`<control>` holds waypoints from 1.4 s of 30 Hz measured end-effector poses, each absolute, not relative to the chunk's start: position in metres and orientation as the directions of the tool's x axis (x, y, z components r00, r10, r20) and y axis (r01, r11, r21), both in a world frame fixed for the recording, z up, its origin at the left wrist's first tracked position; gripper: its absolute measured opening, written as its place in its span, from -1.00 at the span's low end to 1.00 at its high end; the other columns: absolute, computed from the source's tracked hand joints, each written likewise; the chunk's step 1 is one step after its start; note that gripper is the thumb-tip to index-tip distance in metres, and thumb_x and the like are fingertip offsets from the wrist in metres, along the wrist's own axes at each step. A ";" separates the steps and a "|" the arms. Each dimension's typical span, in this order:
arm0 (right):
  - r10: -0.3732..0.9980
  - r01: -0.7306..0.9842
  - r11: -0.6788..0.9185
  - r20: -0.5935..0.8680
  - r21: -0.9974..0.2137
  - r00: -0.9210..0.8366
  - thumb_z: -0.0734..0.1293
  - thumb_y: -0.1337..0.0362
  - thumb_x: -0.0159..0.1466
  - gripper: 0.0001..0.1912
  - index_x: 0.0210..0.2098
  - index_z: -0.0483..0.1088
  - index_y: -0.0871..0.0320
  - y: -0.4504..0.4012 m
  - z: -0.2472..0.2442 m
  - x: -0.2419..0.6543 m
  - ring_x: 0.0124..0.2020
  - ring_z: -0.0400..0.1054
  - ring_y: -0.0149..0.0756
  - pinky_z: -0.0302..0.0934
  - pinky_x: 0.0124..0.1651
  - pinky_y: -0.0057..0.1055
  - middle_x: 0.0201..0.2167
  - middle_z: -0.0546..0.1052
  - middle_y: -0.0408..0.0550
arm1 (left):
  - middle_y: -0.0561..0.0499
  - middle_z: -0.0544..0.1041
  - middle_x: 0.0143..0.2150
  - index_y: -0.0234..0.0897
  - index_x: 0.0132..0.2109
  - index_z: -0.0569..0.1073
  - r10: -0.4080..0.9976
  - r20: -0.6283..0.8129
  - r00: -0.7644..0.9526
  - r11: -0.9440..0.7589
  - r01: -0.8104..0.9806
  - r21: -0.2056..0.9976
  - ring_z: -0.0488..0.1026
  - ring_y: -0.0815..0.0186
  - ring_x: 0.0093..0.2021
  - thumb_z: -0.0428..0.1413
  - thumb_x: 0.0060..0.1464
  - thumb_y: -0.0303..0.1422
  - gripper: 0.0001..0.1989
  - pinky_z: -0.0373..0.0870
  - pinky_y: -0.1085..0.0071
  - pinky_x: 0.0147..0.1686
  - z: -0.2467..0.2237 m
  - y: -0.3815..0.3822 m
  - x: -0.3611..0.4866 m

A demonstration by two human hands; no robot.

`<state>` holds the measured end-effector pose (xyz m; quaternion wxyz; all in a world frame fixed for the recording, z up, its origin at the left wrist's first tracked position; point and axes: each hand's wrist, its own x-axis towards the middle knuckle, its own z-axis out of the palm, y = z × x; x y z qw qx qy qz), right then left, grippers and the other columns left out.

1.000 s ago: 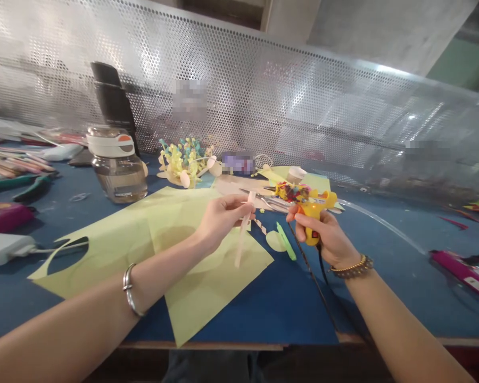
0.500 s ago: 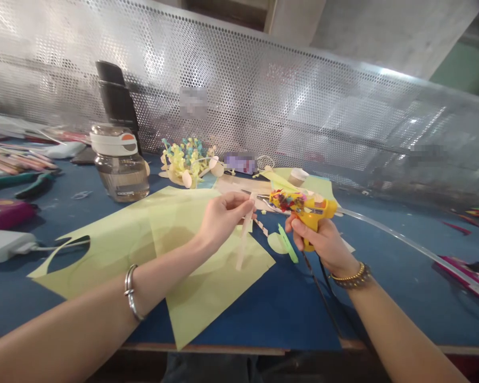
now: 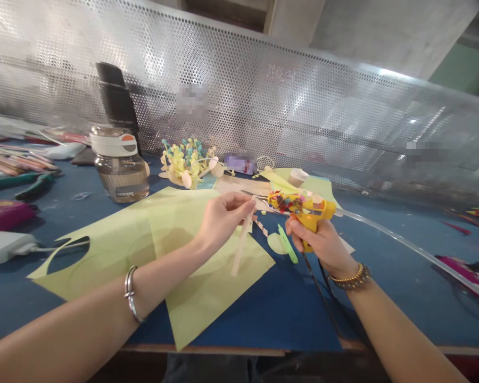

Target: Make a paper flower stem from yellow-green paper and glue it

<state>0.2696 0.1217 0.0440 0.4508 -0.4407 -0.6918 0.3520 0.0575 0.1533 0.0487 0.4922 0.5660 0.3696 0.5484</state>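
My left hand [image 3: 227, 219] pinches the upper end of a narrow, pale pink paper strip [image 3: 241, 246], which hangs down at a slant over a yellow-green paper sheet [image 3: 207, 303]. Wrapped around the handle of a yellow hot glue gun [image 3: 313, 210] is my right hand [image 3: 325, 242]. The gun points left, its nozzle close to the strip's top end; whether they touch I cannot tell. Coloured scraps cling to the gun's front. A long clear glue stick [image 3: 383, 226] runs out of its back to the right. Below the gun lie a light green pen [image 3: 288, 243] and a pale round paper piece [image 3: 277, 243].
A water bottle [image 3: 120, 167] stands at the back left beside a cluster of yellow and teal paper flowers [image 3: 187, 162]. Pliers [image 3: 38, 183], a white charger [image 3: 8, 246] and markers [image 3: 16, 162] lie left. A perforated metal screen [image 3: 243, 90] closes off the back.
The strip's lower end has swung slightly left and down. The glue gun has shifted a little left and dipped slightly. Both hands keep their hold.
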 end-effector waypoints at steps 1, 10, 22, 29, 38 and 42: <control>0.926 0.288 0.367 0.316 -0.885 -0.208 0.30 0.06 0.23 -0.71 -0.45 0.33 0.15 0.122 0.044 0.270 -0.69 0.16 -0.49 0.03 -0.61 -0.49 -0.69 0.31 -0.22 | 0.02 0.55 -0.46 -0.31 -0.33 0.48 0.958 0.258 0.127 -0.244 -0.119 0.963 0.55 0.25 -0.41 0.21 -0.04 -0.26 -0.81 0.48 0.38 -0.40 0.049 0.153 0.058; 0.943 0.284 0.326 0.287 -0.902 -0.172 0.32 0.03 0.19 -0.69 -0.46 0.32 0.15 0.120 0.047 0.266 -0.71 0.13 -0.48 0.01 -0.65 -0.49 -0.72 0.29 -0.23 | 0.01 0.56 -0.47 -0.31 -0.34 0.48 0.952 0.294 0.083 -0.283 -0.118 0.952 0.56 0.24 -0.40 0.23 -0.08 -0.27 -0.81 0.46 0.38 -0.38 0.050 0.152 0.057; 0.934 0.279 0.343 0.294 -0.897 -0.202 0.31 0.08 0.23 -0.70 -0.49 0.28 0.14 0.122 0.042 0.269 -0.70 0.12 -0.48 -0.01 -0.63 -0.49 -0.73 0.26 -0.24 | 0.02 0.55 -0.47 -0.30 -0.35 0.47 0.946 0.309 0.096 -0.297 -0.121 0.947 0.56 0.25 -0.41 0.23 -0.07 -0.28 -0.82 0.46 0.40 -0.40 0.048 0.153 0.057; 0.931 0.317 0.353 0.299 -0.880 -0.208 0.29 0.08 0.25 -0.68 -0.52 0.27 0.15 0.121 0.044 0.269 -0.71 0.11 -0.49 0.00 -0.61 -0.48 -0.75 0.26 -0.25 | 0.02 0.54 -0.49 -0.31 -0.34 0.47 0.950 0.299 0.091 -0.288 -0.116 0.950 0.55 0.27 -0.42 0.24 -0.07 -0.29 -0.82 0.45 0.43 -0.42 0.048 0.154 0.058; 0.930 0.299 0.356 0.304 -0.885 -0.206 0.30 0.09 0.25 -0.68 -0.53 0.26 0.16 0.124 0.041 0.271 -0.70 0.11 -0.50 -0.02 -0.62 -0.49 -0.75 0.25 -0.25 | 0.02 0.55 -0.49 -0.31 -0.35 0.47 0.946 0.312 0.087 -0.301 -0.118 0.946 0.56 0.27 -0.42 0.23 -0.08 -0.31 -0.83 0.47 0.44 -0.42 0.048 0.153 0.058; 0.936 0.300 0.341 0.292 -0.891 -0.195 0.30 0.09 0.24 -0.70 -0.49 0.27 0.16 0.124 0.040 0.271 -0.71 0.10 -0.52 -0.07 -0.64 -0.50 -0.75 0.25 -0.27 | 0.02 0.55 -0.49 -0.31 -0.35 0.47 0.944 0.322 0.079 -0.312 -0.110 0.944 0.56 0.27 -0.42 0.23 -0.08 -0.31 -0.84 0.47 0.45 -0.42 0.049 0.153 0.058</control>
